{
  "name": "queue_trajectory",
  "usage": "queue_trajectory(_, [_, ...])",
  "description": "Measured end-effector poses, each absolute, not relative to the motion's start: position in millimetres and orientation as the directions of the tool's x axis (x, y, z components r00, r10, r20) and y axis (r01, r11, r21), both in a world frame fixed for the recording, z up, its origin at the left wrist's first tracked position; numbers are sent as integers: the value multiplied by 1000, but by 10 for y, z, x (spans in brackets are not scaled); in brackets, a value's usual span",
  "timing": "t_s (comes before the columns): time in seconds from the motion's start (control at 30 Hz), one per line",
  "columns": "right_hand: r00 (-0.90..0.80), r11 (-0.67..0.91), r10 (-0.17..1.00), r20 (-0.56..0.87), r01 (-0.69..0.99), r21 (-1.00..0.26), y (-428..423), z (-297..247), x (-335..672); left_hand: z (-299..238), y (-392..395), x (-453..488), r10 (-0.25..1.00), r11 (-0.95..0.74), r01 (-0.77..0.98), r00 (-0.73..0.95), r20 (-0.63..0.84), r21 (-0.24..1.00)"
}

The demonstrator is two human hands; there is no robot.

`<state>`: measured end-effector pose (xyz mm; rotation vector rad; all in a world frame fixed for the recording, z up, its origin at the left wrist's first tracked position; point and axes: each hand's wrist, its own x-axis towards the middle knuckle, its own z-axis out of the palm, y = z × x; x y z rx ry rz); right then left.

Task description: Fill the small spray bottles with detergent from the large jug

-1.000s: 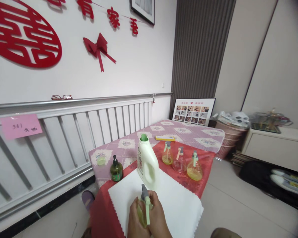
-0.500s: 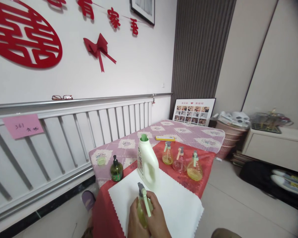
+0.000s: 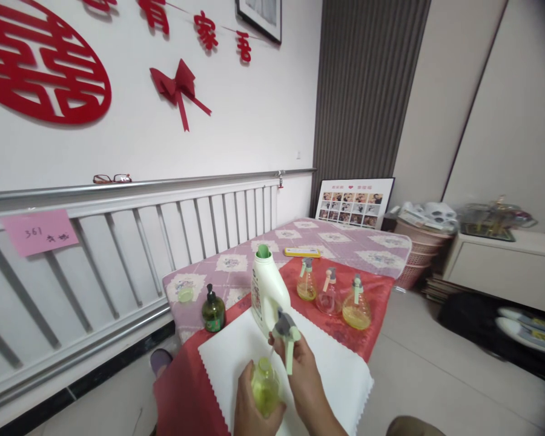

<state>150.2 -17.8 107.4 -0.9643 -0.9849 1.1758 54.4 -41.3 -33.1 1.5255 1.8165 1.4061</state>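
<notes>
My left hand (image 3: 247,399) is wrapped round a small clear bottle (image 3: 266,387) with yellow-green liquid, its neck uncovered. Up and to the right of that neck, my right hand (image 3: 300,363) grips a grey and green spray head (image 3: 287,336), apart from the bottle. A thin tube seems to run down from the head. Just behind stands a pale green jug (image 3: 270,290) without its lid on, a green spout showing in its mouth. To the left is a dark green pump bottle (image 3: 213,310). A light green cap (image 3: 186,295) lies near the table's left edge.
Three spray bottles stand on the red cloth: one (image 3: 306,281) at left, a pinkish one (image 3: 329,293) between, another (image 3: 356,306) at right. A white mat (image 3: 336,369) lies under my hands. A yellow-edged box (image 3: 302,252) lies behind. A radiator (image 3: 118,260) borders the table's left side.
The spray head has come off the bottle. My right hand has lifted it up and right, while my left hand keeps hold of the bottle over the mat.
</notes>
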Motion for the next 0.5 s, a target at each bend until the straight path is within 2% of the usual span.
queue_trajectory(0.13, [202, 227, 964, 174, -277, -934, -74, 1299, 1746, -385, -406, 527, 894, -104, 504, -330, 302, 858])
queue_trajectory(0.23, [277, 324, 921, 273, -160, -932, 87, 1350, 2010, -423, -398, 516, 890, -101, 521, -334, 311, 848])
queue_trajectory(0.5, [347, 198, 899, 268, 225, -954, 627, 955, 2748, -544, -358, 469, 901, -97, 521, -316, 297, 848])
